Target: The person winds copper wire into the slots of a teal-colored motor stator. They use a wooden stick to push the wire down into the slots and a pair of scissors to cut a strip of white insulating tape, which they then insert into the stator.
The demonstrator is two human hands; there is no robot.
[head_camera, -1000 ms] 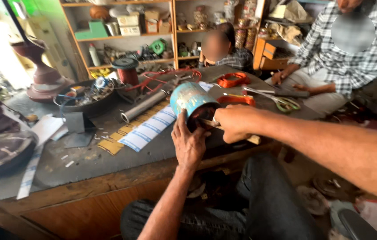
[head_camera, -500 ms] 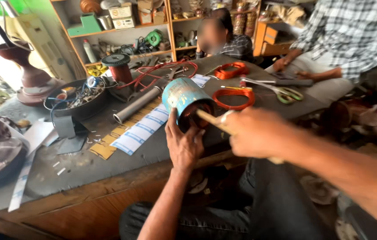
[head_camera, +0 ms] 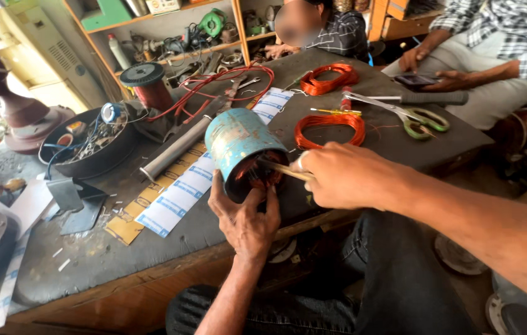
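You see bright daylight pouring in from the upper left, washing that corner out; the desk (head_camera: 363, 133) is evenly lit, shadows soft, edges slightly stretched.

A blue metal motor casing (head_camera: 238, 146), its paint chipped and rust-spotted, is seen lying on its side at the near edge of the grey counter (head_camera: 90, 248), open end turned toward the camera. Reddish copper windings (head_camera: 262, 175) are packed inside the opening. A thin wooden stick (head_camera: 281, 169) is pushed into the opening, slanting across its mouth.
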